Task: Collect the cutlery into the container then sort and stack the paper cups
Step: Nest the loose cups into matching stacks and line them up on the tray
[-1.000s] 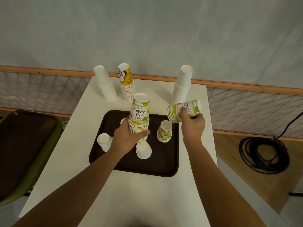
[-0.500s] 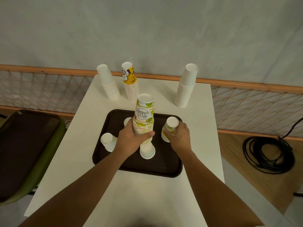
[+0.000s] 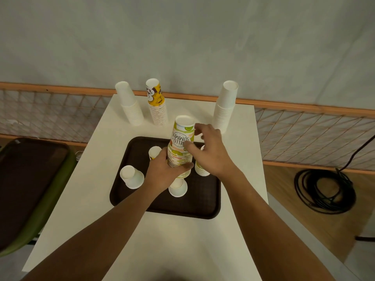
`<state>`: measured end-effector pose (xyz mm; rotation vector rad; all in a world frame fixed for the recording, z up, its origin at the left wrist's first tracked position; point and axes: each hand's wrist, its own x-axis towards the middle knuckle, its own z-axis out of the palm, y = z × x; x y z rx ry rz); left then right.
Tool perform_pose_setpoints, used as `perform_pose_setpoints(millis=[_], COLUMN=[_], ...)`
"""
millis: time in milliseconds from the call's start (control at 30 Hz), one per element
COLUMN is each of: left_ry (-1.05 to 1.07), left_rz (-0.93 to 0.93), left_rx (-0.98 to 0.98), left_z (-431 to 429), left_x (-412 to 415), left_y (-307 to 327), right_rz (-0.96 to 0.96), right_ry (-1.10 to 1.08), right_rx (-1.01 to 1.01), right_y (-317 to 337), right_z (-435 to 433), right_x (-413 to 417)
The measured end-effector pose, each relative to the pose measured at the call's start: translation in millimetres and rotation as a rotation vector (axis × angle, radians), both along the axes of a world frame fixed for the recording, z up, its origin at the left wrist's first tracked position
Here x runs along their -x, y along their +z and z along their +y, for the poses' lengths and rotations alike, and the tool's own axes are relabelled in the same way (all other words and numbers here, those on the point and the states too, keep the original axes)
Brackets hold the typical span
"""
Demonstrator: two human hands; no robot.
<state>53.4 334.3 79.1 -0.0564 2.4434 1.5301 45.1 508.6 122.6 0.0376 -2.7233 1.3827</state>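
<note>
The stack of lime-printed paper cups (image 3: 181, 147) is standing inverted above the dark brown tray (image 3: 142, 201), with the left hand (image 3: 165, 171) wrapping round its lower part and holding it, while the right hand (image 3: 209, 153) is hovering at the stack's right side with fingers loosely spread and gripping nothing. Single upturned cups are sitting on the tray: a white cup (image 3: 130, 176) at left, another white cup (image 3: 178, 187) below the stack, and a printed cup (image 3: 200, 169) partly hidden behind the right hand. Three taller stacks are standing at the worktop's (image 3: 97, 179) far edge: a plain white stack (image 3: 129, 107), a yellow-printed stack (image 3: 157, 104) and a second white stack (image 3: 225, 106).
</note>
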Motion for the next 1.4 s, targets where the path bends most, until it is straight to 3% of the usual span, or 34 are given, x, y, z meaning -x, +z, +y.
perform_pose_setpoints(millis=[100, 767, 967, 1167, 1233, 1400], left_ry=[-0.02, -0.066, -0.069, -0.039, -0.035, -0.036], left_rz=[-0.002, 0.004, -0.007, -0.073, -0.082, -0.084], left_rx=[0.013, 0.151, 0.168, 0.035, 0.017, 0.002], left_z=[4, -3, -8, -11, -11, -11], left_x=[-1, -7, -8, -6, -4, 0], left_y=[3, 8, 8, 11, 13, 16], right_rz=[-0.042, -0.007, 0.021, 0.034, 0.023, 0.008], right_ry=[0.082, -0.106, -0.257, -0.523, -0.605, -0.614], right_rx=[0.022, 0.22, 0.446, 0.869, 0.836, 0.458], right_y=[5, 21, 24, 20, 10, -22], right_z=[0, 1, 11, 37, 45, 47], right_x=[5, -3, -4, 2, -2, -14])
